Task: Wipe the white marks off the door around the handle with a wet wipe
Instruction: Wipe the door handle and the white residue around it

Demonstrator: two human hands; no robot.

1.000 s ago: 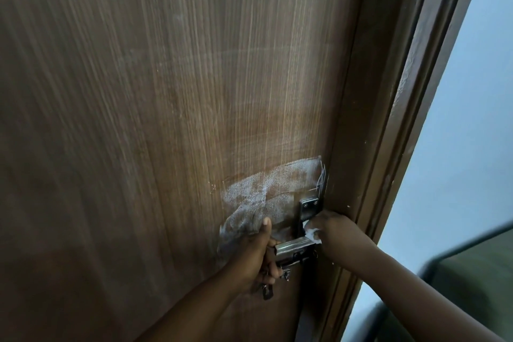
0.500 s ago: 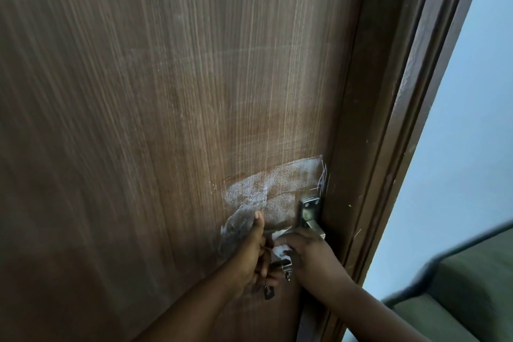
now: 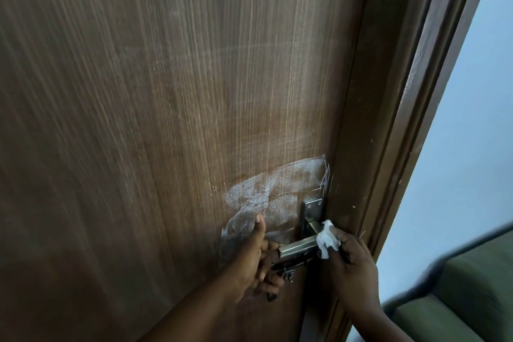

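A brown wooden door [image 3: 166,119] fills the view. White marks [image 3: 266,189] smear the wood above and left of the metal handle [image 3: 298,247]. My left hand [image 3: 255,261] grips the free end of the handle lever, thumb up against the door. My right hand [image 3: 349,258] holds a crumpled white wet wipe [image 3: 327,239] pressed on the lever near its plate [image 3: 312,209]. A key hangs below the lever, partly hidden by my fingers.
The dark door frame [image 3: 402,133] runs along the right of the door. Beyond it is a pale wall [image 3: 472,119]. A green cushioned seat [image 3: 466,300] sits at the lower right.
My right hand slid the wipe left along the lever toward my left hand, then back right to the plate end. My left hand stayed on the handle.
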